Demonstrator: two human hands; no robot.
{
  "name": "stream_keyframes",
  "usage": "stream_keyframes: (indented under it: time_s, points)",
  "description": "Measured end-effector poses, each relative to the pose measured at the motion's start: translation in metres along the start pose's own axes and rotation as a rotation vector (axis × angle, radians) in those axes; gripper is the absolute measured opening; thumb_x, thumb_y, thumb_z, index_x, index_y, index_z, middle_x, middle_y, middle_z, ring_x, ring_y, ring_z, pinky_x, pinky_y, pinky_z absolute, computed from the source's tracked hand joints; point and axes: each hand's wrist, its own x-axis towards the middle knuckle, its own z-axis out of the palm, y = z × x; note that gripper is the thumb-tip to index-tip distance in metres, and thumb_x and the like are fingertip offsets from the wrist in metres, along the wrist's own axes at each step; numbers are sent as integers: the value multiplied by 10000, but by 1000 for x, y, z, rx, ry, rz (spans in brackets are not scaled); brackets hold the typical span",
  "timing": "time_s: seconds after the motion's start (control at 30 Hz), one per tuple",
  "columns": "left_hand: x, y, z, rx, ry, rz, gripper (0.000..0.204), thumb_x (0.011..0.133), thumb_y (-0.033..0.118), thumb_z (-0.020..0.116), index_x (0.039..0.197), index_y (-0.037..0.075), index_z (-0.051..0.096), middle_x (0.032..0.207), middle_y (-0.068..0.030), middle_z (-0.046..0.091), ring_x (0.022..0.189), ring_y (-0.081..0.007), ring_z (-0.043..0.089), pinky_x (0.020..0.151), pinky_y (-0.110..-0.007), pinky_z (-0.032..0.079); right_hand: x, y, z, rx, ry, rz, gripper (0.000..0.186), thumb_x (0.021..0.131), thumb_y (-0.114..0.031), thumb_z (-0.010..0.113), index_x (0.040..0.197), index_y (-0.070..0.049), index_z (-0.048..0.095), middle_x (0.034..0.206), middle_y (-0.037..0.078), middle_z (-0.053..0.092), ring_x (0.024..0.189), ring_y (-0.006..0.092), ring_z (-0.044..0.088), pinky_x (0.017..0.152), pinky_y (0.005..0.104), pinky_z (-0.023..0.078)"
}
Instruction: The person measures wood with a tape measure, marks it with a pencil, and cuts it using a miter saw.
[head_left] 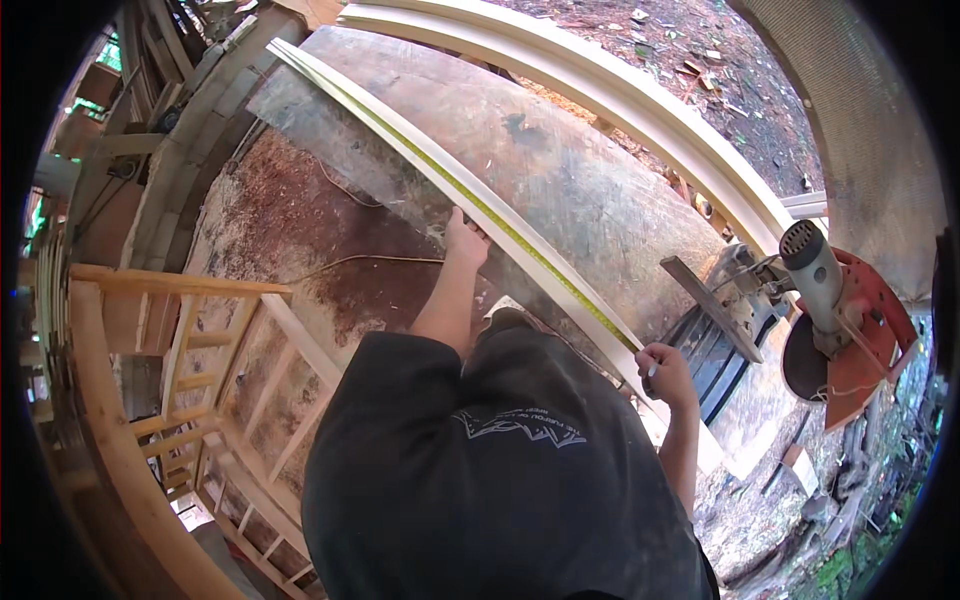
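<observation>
A long pale wooden board (520,232) lies diagonally across the worktable, from far left to near right. Along it stretches the yellow blade of a tape measure (497,217). My left hand (467,241) is at the board's near edge, fingers curled against it; part of the grip is hidden. At the near right end of the tape, my right hand (667,376) is closed around the tape's end. A small whitish, pen-like thing also shows in its fingers, too small to name surely. The tape's case cannot be made out.
The worn worktable (590,175) has a long pale moulded timber (600,75) beyond it. At right stands a red and grey power saw (835,310) beside a dark wooden bar (710,308). A wooden frame (180,285) stands at left; a cord (370,258) crosses the sawdust-strewn floor.
</observation>
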Motion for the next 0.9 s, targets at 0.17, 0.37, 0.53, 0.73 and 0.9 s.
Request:
stream_keyframes:
  time_s: [0.17, 0.37, 0.53, 0.73, 0.9]
  points:
    - [3, -1, -1, 49, 2, 2, 513, 1035, 487, 446, 1349, 83, 483, 1272, -111, 558, 1189, -281, 532, 1070, -478, 402, 9, 0, -1, 65, 8, -40, 197, 920, -156, 655, 777, -26, 615, 544, 1, 510, 381, 86, 425, 370, 266, 305]
    - [-2, -26, -1, -120, -210, 58, 472, 1055, 394, 441, 1370, 43, 457, 1269, -115, 568, 1186, -293, 535, 1067, -454, 410, 8, 1, -3, -37, 22, -55, 185, 900, -179, 664, 812, -17, 666, 635, -21, 570, 572, 77, 510, 521, 278, 396]
    - [-32, -72, 5, 89, -293, -112, 437, 1043, 375, 458, 1358, 71, 459, 1291, -127, 556, 1224, -315, 517, 1110, -483, 381, 12, 14, -7, -28, 32, 3, 210, 918, -194, 647, 781, -35, 632, 617, 23, 583, 473, 115, 545, 439, 285, 414]
    - [20, -44, -20, 559, -471, 110, 463, 1038, 406, 445, 1334, 59, 522, 1326, -156, 575, 1237, -350, 536, 1081, -565, 419, -2, -16, -12, -209, 3, 105, 267, 862, -279, 690, 868, -12, 685, 694, 81, 661, 639, 170, 612, 606, 357, 482]
    - [3, -50, 9, 259, -267, -47, 595, 1000, 534, 418, 1337, 54, 522, 1349, -188, 560, 1238, -371, 536, 1056, -541, 434, -36, 32, -27, -168, 46, 130, 409, 796, -408, 718, 869, -5, 704, 808, 169, 701, 765, 311, 669, 726, 416, 501]
